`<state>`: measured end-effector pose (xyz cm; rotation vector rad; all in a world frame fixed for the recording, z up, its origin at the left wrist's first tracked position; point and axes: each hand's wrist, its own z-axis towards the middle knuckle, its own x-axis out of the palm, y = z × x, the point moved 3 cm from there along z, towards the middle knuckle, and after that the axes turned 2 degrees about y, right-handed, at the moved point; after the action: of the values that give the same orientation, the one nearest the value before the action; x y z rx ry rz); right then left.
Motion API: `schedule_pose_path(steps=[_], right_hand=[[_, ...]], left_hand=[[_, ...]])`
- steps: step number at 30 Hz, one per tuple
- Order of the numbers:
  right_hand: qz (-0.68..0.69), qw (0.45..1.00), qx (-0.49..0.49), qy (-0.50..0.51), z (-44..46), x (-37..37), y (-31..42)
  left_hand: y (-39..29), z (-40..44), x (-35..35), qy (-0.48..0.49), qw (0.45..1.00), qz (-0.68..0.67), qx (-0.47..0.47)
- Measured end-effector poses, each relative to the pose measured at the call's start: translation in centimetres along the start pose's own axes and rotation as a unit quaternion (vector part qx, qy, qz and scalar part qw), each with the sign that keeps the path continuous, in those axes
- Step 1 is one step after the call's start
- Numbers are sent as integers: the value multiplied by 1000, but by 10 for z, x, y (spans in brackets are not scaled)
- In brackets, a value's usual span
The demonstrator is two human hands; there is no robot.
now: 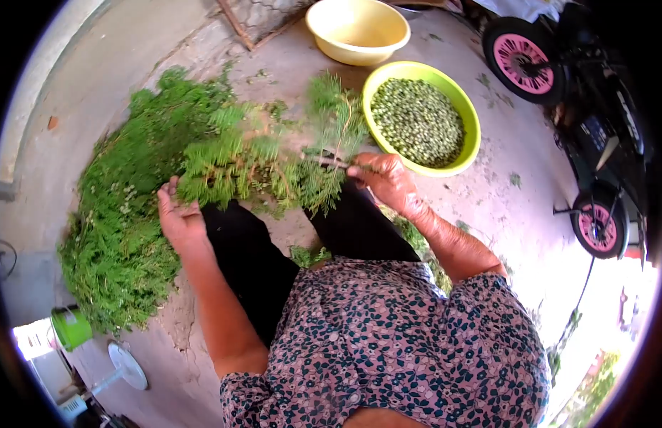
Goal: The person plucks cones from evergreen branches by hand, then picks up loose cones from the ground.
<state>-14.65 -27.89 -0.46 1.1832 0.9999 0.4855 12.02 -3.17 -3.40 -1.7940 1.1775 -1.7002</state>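
My right hand is closed round the woody stem of a leafy evergreen branch, which stretches leftward above my knees. Its flat, feathery sprays look slightly smeared by motion. At the branch's far left end is my left hand, fingers apart, by the foliage and the edge of a big heap of cut green branches. Whether those fingers touch the leaves is hard to tell. Just beyond my right hand stands a lime-green basin, filled with small round green cones or berries.
A pale yellow basin stands behind the green one. To the right is a parked two-wheeler with pink-rimmed wheels. A green bucket and a round white stand base are at lower left. Leaf scraps litter the concrete floor.
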Motion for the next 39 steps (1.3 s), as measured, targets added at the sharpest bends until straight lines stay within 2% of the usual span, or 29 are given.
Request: schedule_pose_path(steps=[2,4,7,9,11,12,13,15,17,19,20,21,23,24,25,27,29,31,34,36,38,39], right_hand=[[97,990,84,-64,-3,-18,-44],[184,964,148,-122,-19,-44,-64],[213,906,225,-289,-70,-89,-117],[204,836,294,-417,-125,-129,-168],[219,774,293,-517,-208,-175,-234],[229,730,299,-570,-251,-193,-249],[217,661,329,-638,-311,-223,-298],[176,591,382,-689,-388,-240,-318],[139,552,431,-700,-429,-237,-318],[116,572,451,-675,-433,-229,-323],[108,604,447,-651,-418,-223,-323],[100,652,424,-620,-396,-216,-325],[88,774,315,-542,-322,-200,-321],[124,749,326,-563,-252,-177,-265],[120,759,316,-557,-194,-159,-218],[132,844,170,-492,-119,-131,-159],[90,894,29,-438,-63,-98,-89],[63,920,-39,-385,-29,-63,-28],[178,934,-100,-295,7,-15,2],[196,949,-88,-231,22,11,1],[291,939,-62,-173,27,33,5],[267,948,-63,-162,28,39,2]], left_hand=[[7,9,-14,-24,998,-39,-43],[15,12,-26,4,996,-53,-75],[18,9,-25,36,995,-33,-85],[18,7,-27,27,996,-31,-79],[17,11,-35,37,996,-48,-70],[15,9,-36,31,997,-44,-53],[11,8,-36,28,998,-39,-42],[2,4,-48,8,999,-30,-24],[-9,4,-63,55,996,-69,-5],[-19,5,-79,57,995,-83,8],[-23,4,-85,69,992,-103,13],[-26,2,-90,76,991,-114,12],[-29,-5,-91,59,992,-106,18],[-31,-7,-91,49,993,-101,24],[-32,-9,-92,48,994,-98,25],[-35,-15,-97,13,996,-79,49],[-39,-18,-102,34,994,-90,42],[-43,-22,-101,53,993,-102,38],[-58,-31,-89,21,994,-100,44],[-72,-41,-76,14,994,-91,51],[-80,-46,-67,-14,995,-76,62],[-81,-48,-65,-19,995,-81,63]])
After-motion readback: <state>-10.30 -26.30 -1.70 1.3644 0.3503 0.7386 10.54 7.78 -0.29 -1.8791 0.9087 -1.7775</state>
